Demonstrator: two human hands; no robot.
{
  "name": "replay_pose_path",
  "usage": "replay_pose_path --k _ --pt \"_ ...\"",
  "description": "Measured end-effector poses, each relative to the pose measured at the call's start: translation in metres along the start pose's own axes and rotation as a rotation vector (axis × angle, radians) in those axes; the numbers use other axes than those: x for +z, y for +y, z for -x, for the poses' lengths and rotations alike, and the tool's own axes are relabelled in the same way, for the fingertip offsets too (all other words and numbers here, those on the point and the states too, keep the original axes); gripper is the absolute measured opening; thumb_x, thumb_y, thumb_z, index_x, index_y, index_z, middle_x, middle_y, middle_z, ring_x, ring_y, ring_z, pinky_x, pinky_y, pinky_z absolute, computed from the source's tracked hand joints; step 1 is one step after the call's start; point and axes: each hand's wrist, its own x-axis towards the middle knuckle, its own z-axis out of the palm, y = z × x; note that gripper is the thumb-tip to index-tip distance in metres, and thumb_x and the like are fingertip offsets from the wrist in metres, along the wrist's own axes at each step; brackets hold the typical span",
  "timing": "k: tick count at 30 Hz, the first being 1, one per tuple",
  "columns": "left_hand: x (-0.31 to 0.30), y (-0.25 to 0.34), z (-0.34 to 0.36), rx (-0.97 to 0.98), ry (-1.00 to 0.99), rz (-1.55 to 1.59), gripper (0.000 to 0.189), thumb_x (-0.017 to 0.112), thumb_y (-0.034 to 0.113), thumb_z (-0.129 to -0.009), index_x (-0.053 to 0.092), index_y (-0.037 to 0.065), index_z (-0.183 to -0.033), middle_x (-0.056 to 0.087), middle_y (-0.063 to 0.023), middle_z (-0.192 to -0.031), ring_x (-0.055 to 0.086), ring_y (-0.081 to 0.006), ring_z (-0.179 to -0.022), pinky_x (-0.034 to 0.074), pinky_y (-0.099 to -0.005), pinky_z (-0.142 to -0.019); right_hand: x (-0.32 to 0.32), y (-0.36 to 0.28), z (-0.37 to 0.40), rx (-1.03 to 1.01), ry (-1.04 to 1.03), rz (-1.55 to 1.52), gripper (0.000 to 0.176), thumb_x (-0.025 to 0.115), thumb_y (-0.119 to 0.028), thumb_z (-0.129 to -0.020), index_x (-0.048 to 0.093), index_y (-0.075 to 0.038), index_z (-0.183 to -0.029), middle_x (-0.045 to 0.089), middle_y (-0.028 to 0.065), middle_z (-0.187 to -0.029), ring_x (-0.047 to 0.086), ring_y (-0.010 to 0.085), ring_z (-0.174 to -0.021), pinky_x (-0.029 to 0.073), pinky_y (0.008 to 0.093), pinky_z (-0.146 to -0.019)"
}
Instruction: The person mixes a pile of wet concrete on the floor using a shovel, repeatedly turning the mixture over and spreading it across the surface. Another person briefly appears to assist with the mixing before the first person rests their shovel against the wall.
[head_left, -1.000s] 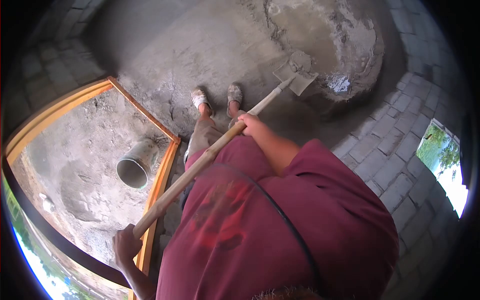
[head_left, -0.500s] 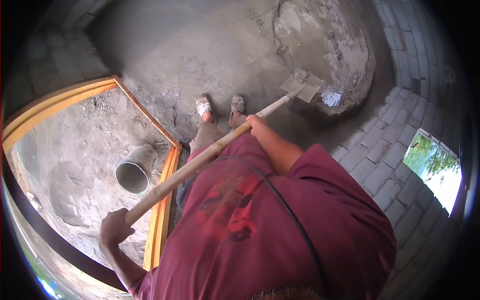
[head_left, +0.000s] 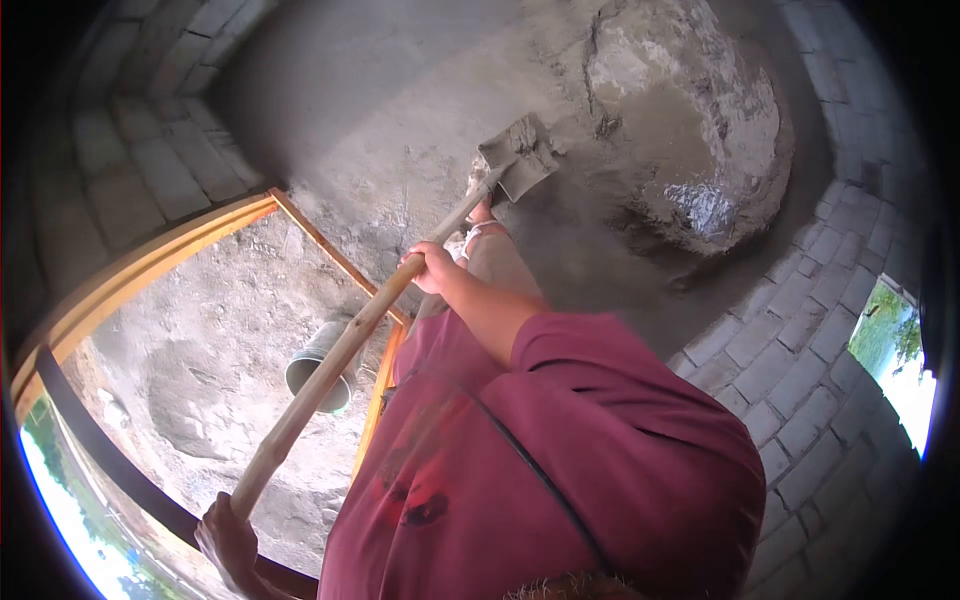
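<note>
A long-handled shovel (head_left: 335, 355) slants across the view in both my hands. My left hand (head_left: 228, 535) is closed around the handle's end at the lower left. Farther down the wooden shaft, my right hand (head_left: 430, 268) grips it in front of my legs. The square metal blade (head_left: 520, 180) carries a lump of wet grey mortar (head_left: 528, 140) and partly hides my feet. To the right of the blade lies a heap of grey mortar (head_left: 700, 120) with a shiny wet pool (head_left: 700, 208) at its near edge.
An orange-brown wooden door frame (head_left: 170, 235) stands at left. A grey bucket (head_left: 318, 370) lies on its side on the rough ground beyond it, partly behind the handle. Block walls (head_left: 800, 350) rise at both sides, with a window opening (head_left: 890, 350) at right.
The shovel has swung left, away from the mortar heap, and its blade now carries a larger lump of mortar. Both hands have moved with the handle, still gripping it.
</note>
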Motion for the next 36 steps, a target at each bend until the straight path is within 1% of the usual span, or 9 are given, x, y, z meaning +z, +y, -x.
replay_pose_path --k 5,16,19,23,24,28,31,34,36 --pt "-0.021 0.023 -0.029 -0.088 0.001 -0.082 0.013 0.064 0.001 -0.079 0.058 0.005 -0.089 0.068 -0.0188 -0.085 0.068 -0.0427 -0.084 0.052 -0.0545 -0.076 0.036 -0.024 -0.021 0.104 0.085 -0.008 0.011 0.059 -0.003 -0.085 0.052 -0.002 -0.094 0.057 0.0156 -0.088 0.06 0.0301 -0.084 0.054 0.0513 -0.087" --pt "-0.097 0.062 -0.136 0.064 -0.115 -0.021 0.007 0.062 0.002 -0.082 0.06 0.004 -0.088 0.07 -0.0204 -0.085 0.07 -0.0417 -0.085 0.053 -0.0534 -0.08 0.041 -0.136 -0.057 0.121 0.273 -0.082 0.02 0.062 -0.006 -0.085 0.052 0.001 -0.102 0.059 0.0162 -0.098 0.061 0.0325 -0.092 0.053 0.0486 -0.087" --pt "-0.098 0.051 -0.158 0.098 -0.121 0.024 0.008 0.062 0.002 -0.082 0.06 0.005 -0.089 0.07 -0.0208 -0.085 0.07 -0.042 -0.086 0.053 -0.0537 -0.08 0.044 -0.145 -0.058 0.035 0.264 0.008 0.022 0.062 -0.011 -0.087 0.057 -0.003 -0.106 0.063 0.0154 -0.096 0.065 0.0305 -0.089 0.057 0.0452 -0.083" --pt "-0.102 0.023 -0.207 0.162 -0.229 0.081 0.012 0.062 0.003 -0.079 0.062 0.005 -0.091 0.071 -0.0205 -0.088 0.07 -0.0434 -0.09 0.053 -0.0544 -0.081 0.082 -0.152 -0.032 -0.091 0.5 0.117 0.031 0.066 -0.012 -0.086 0.057 -0.003 -0.114 0.064 0.0163 -0.099 0.068 0.0323 -0.092 0.058 0.0438 -0.081" --pt "-0.097 0.015 -0.227 0.171 -0.253 0.112 0.021 0.073 0.007 -0.074 0.066 0.005 -0.094 0.072 -0.0213 -0.09 0.07 -0.0427 -0.091 0.054 -0.0523 -0.082 0.101 -0.156 -0.022 -0.159 0.59 0.176 0.035 0.067 -0.013 -0.085 0.056 -0.001 -0.116 0.065 0.017 -0.1 0.068 0.0332 -0.092 0.059 0.0437 -0.082" --pt "-0.094 -0.012 -0.305 0.451 -0.514 0.314 0.048 0.09 0.016 -0.058 0.07 0.003 -0.1 0.073 -0.0224 -0.091 0.071 -0.0391 -0.09 0.056 -0.0481 -0.08 0.147 -0.185 0.013 -0.315 0.779 0.637 0.048 0.072 -0.008 -0.076 0.059 0.007 -0.119 0.064 0.0173 -0.105 0.069 0.0315 -0.092 0.06 0.0453 -0.07" --pt "-0.105 -0.013 -0.352 0.472 -0.818 0.55 0.043 0.084 0.013 -0.065 0.068 -0.003 -0.102 0.073 -0.021 -0.092 0.072 -0.0364 -0.087 0.057 -0.0459 -0.079 0.124 -0.211 -0.019 -0.436 1.041 0.641 0.051 0.071 -0.006 -0.074 0.057 0.008 -0.121 0.066 0.018 -0.107 0.07 0.0295 -0.093 0.061 0.0441 -0.067" --pt "-0.125 -0.01 -0.385 0.551 -0.882 0.519 0.042 0.082 0.013 -0.068 0.068 -0.001 -0.105 0.074 -0.019 -0.092 0.073 -0.0344 -0.086 0.057 -0.0441 -0.08 0.15 -0.219 -0.019 -0.638 1.225 0.432 0.054 0.07 -0.005 -0.075 0.052 0.008 -0.125 0.066 0.019 -0.106 0.07 0.0299 -0.091 0.062 0.0463 -0.065" --pt "-0.133 -0.022 -0.395 0.631 -0.679 0.439 0.042 0.08 0.013 -0.068 0.068 0.002 -0.107 0.074 -0.0181 -0.091 0.072 -0.0345 -0.086 0.056 -0.0443 -0.08 0.167 -0.22 -0.012 -0.569 1.108 0.409 0.051 0.068 -0.005 -0.077 0.051 0.006 -0.123 0.063 0.0185 -0.107 0.069 0.0303 -0.088 0.062 0.0463 -0.065"
